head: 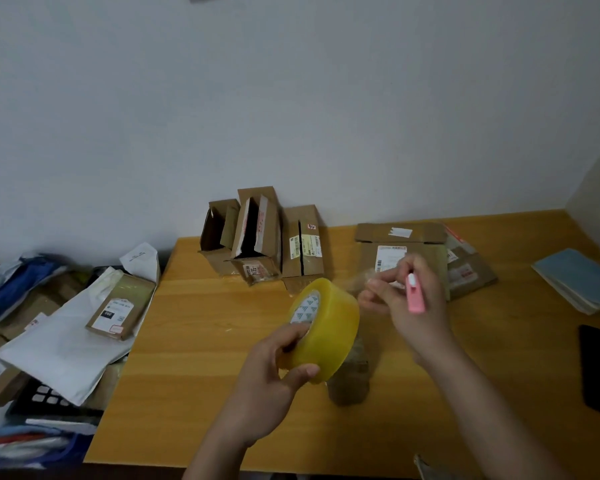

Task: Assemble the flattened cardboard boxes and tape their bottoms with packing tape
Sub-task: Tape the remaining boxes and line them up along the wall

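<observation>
Your left hand grips the yellowish roll of packing tape at centre frame, above the wooden table. Your right hand pinches the freed tape end and also holds a pink utility knife. Judging by this, you are drawing out a strip: pull steadily away from the roll, keep the film taut and flat, and keep the blade clear of your fingers. The roll's core axis runs from upper left to lower right, its printed core face turned to the upper left. Three assembled boxes stand behind; flattened boxes lie at right.
</observation>
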`<state>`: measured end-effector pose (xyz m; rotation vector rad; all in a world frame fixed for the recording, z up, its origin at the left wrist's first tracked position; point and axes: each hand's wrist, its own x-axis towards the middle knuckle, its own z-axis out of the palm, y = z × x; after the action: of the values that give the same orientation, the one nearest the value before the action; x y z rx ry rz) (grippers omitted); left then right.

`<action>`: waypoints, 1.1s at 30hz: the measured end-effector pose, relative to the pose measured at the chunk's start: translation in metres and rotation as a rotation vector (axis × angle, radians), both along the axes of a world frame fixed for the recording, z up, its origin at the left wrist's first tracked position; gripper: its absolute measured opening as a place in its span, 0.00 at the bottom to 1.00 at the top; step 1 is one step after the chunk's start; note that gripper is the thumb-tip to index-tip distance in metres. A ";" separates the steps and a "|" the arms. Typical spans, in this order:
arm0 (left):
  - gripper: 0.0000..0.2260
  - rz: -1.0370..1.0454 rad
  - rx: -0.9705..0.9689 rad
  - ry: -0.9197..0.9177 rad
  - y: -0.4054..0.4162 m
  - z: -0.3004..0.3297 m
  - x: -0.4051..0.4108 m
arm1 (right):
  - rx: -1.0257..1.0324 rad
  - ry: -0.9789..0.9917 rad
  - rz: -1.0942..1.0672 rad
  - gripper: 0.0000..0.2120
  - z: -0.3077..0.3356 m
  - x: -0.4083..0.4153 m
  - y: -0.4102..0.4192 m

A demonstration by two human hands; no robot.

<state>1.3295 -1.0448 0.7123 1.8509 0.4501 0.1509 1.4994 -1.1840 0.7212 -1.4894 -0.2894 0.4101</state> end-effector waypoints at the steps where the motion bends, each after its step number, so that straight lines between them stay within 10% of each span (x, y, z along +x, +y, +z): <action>1: 0.13 -0.028 0.014 -0.013 0.001 -0.001 -0.003 | 0.013 0.009 -0.027 0.12 -0.002 0.005 -0.003; 7: 0.16 0.020 0.057 0.049 0.002 -0.025 -0.015 | -0.255 -0.337 0.061 0.16 -0.007 0.020 -0.008; 13: 0.17 0.083 0.338 0.023 0.008 -0.057 -0.021 | -0.066 0.077 0.225 0.14 -0.011 0.016 -0.009; 21: 0.27 0.105 0.783 0.154 -0.002 -0.100 -0.027 | -0.182 -0.026 0.406 0.10 -0.031 -0.001 0.012; 33: 0.30 0.297 0.838 0.155 -0.005 -0.114 -0.011 | -0.227 -0.179 0.320 0.16 -0.034 -0.008 0.062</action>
<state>1.3188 -1.0496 0.5981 2.6134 0.8604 0.4513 1.4916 -1.1217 0.6874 -1.7109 -0.6459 0.5806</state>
